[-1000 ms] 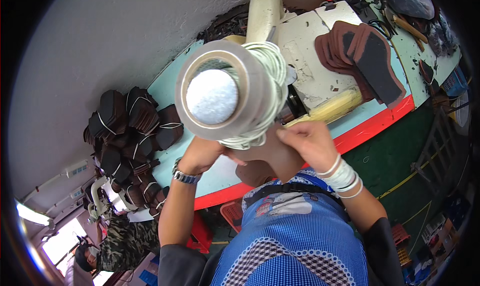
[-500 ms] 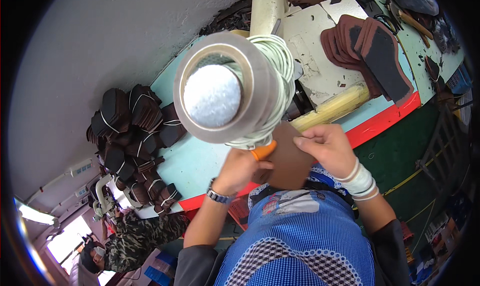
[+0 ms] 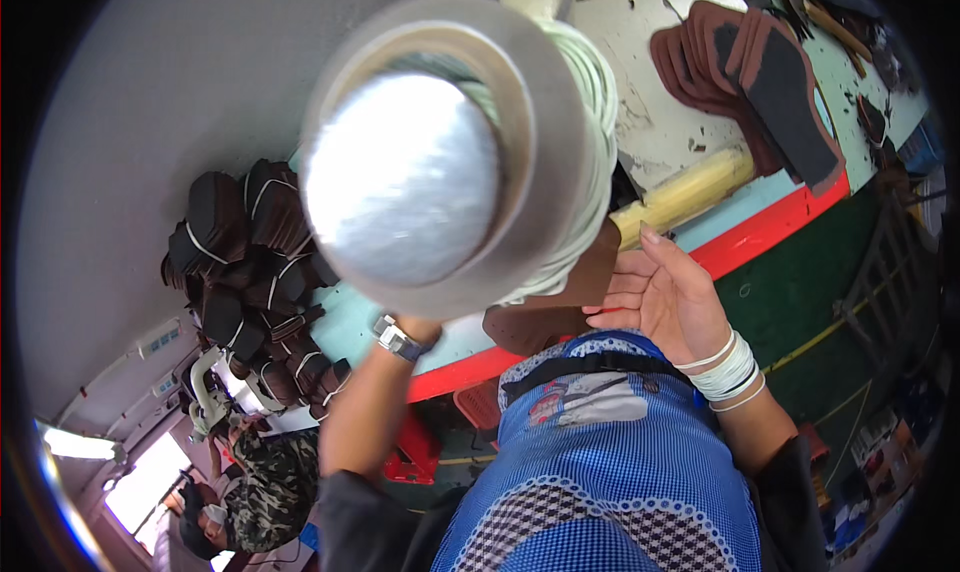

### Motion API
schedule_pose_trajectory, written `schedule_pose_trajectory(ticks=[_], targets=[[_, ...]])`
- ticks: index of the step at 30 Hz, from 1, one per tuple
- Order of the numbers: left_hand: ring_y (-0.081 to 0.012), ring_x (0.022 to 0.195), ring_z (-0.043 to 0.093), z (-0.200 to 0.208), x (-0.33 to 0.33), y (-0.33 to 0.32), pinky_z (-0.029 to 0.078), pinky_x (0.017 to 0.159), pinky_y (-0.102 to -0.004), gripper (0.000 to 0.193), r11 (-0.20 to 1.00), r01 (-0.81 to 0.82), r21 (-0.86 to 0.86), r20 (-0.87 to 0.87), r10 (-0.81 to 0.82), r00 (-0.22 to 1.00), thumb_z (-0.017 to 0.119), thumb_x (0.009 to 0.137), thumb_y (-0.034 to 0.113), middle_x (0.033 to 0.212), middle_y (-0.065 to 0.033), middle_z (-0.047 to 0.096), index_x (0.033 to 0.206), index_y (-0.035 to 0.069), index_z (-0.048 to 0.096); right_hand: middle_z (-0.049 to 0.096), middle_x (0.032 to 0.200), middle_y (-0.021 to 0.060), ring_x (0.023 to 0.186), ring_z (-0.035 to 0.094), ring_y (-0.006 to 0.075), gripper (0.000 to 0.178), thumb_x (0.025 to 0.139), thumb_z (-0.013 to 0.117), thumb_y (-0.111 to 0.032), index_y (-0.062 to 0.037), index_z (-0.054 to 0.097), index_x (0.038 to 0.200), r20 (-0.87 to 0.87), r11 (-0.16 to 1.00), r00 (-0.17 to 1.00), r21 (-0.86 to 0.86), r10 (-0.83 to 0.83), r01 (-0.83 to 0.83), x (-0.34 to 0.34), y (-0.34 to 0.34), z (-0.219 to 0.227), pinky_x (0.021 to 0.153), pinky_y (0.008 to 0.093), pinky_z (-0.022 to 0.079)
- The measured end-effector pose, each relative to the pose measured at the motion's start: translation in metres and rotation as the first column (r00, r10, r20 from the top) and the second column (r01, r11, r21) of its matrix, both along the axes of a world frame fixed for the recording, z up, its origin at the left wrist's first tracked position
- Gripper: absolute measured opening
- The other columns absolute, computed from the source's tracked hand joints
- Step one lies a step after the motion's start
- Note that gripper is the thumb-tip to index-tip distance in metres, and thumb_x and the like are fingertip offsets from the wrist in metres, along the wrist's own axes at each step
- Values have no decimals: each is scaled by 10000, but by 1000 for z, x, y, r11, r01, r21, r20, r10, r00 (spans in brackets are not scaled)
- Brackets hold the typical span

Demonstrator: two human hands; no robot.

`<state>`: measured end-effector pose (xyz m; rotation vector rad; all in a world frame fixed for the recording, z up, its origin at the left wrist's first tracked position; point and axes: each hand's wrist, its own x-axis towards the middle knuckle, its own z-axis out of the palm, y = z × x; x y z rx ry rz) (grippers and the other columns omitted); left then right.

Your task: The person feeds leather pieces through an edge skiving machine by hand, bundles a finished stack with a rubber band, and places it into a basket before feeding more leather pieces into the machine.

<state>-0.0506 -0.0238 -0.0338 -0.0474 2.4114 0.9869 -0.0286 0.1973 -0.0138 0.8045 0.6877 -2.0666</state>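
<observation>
Nearest us was a round grey-rimmed machine part w/ pale cord looped behind its rim. L hand was mostly hidden below it; we couldn't tell finger state. R hand was open, thumb apart, fingertips at R edge of brown sheet, which sat btwn hands, partly hidden. Beyond, we noted stacked brown/black pcs on red-edged bench, tied bundles by wall, co-worker far L.
</observation>
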Motion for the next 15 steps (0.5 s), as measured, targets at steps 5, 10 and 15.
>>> schedule_pose_trajectory(ticks=[5, 10, 15], targets=[[-190, 673, 624, 12, -22, -9, 465, 639, -329, 339, 905, 372, -207, -155, -406, 901, 577, 861, 379, 757, -83, 665, 1028, 91, 643, 643, 811, 100, 690, 593, 110, 282, 847, 604, -228, 50, 612, 894, -414, 789, 860, 615, 299, 21, -9, 12, 4, 629, 258, 492], [-119, 625, 600, 10, 8, -10, 470, 583, -267, 313, 928, 2, 372, 90, -38, 995, 648, 826, 273, 738, -45, 664, 970, -5, 645, 658, 847, 57, 685, 560, 56, 153, 812, 620, -46, 52, 626, 929, -555, 561, 725, 779, 407, 280, -16, 14, 27, 568, 215, 452], [-192, 790, 607, -18, 72, -30, 478, 672, -312, 591, 971, -41, -235, 227, 95, 969, 730, 710, 461, 857, -125, 633, 1001, -32, 583, 574, 747, 52, 645, 535, 136, 221, 757, 636, 3, -1, 650, 977, -614, -97, 430, 499, 662, 861, -47, 39, 66, 562, 260, 419]])
